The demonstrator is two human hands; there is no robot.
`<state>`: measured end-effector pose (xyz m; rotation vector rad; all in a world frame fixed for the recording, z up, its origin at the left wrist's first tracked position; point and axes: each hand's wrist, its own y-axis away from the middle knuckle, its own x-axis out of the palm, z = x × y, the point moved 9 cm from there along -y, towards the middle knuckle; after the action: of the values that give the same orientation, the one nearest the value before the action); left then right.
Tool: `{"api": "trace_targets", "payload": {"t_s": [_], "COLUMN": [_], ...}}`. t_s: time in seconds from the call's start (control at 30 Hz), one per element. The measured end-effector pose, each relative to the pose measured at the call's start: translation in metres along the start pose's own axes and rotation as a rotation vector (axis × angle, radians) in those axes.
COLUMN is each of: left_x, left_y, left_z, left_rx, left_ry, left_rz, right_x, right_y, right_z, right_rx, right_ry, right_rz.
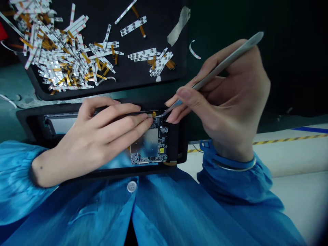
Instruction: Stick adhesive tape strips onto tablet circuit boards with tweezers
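Observation:
My left hand (107,133) lies over a black holding fixture (28,119), its fingertips on a thin dark flex strip (128,112) with an amber end (154,114). That strip crosses the top edge of a green-less, metal-shielded circuit board (150,145), which sits in the fixture beside a device screen (63,123). My right hand (225,95) grips long steel tweezers (220,70), and their tips touch near the amber end. The left fingers hide part of the board's upper edge. Above the hands, a black tray (159,77) holds a heap of white-and-amber flex strips (64,58).
A strip of masking tape (179,25) and a stray white strip (194,50) lie near the tray's right edge. Blue sleeves cover both my arms. To the right, yellow-and-black hazard tape (289,139) runs along a pale surface beyond the dark bench.

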<state>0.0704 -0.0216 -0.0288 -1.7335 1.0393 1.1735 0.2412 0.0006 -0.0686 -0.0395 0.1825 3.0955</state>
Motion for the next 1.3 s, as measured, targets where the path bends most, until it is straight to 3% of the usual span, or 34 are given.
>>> {"api": "trace_targets", "payload": {"t_s": [0.37,0.53,0.7,1.1,1.3], "left_x": [0.005,0.004,0.003,0.002,-0.002], "left_y": [0.003,0.003,0.002,0.0,-0.008], "left_z": [0.003,0.003,-0.001,-0.001,-0.01], "left_rx": [-0.034,-0.041,0.03,0.012,0.126], "left_ry": [0.039,0.031,-0.002,-0.01,-0.202], "left_rz": [0.015,0.018,0.013,0.0,-0.024], "right_x": [0.004,0.001,0.002,0.007,0.009], "right_y": [-0.001,0.001,0.0,-0.007,-0.005], "right_z": [0.007,0.003,0.002,0.008,0.014], "right_rx": [-0.015,-0.014,-0.018,-0.191,-0.218], "right_ry": [0.03,0.021,0.009,-0.025,0.074], "right_rz": [0.043,-0.005,0.011,0.109,0.064]}}
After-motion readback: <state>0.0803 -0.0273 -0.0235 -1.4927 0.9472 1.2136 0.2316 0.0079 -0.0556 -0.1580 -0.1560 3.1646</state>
